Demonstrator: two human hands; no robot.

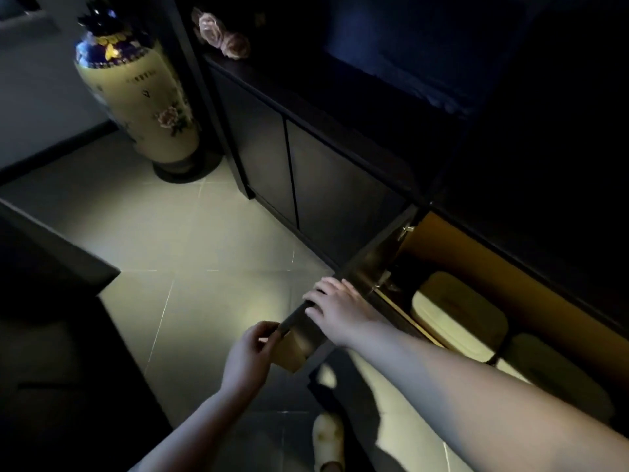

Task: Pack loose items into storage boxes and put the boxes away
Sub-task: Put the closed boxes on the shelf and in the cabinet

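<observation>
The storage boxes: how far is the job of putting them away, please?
Done: two pale storage boxes already sit inside the low cabinet. In hand: both hands are on the open cabinet door, the right hand resting on its top edge, the left hand gripping its corner. Left: shutting the door. Whether loose items remain, the picture does not show.

A pale tiled floor [190, 247] carries a tall cream vase [143, 107] with painted flowers, which stands upright on a dark round base just beside the left end of a long dark cabinet [306, 165] that also stands on the tiles. On the cabinet's top, near that same end, lie some pinkish flowers [221, 35]. Lower right, the cabinet's open compartment has a yellowish inside, and on its bottom sit two pale boxes [456, 315] side by side, while a light slipper [328, 441] rests on the floor near the bottom edge.
</observation>
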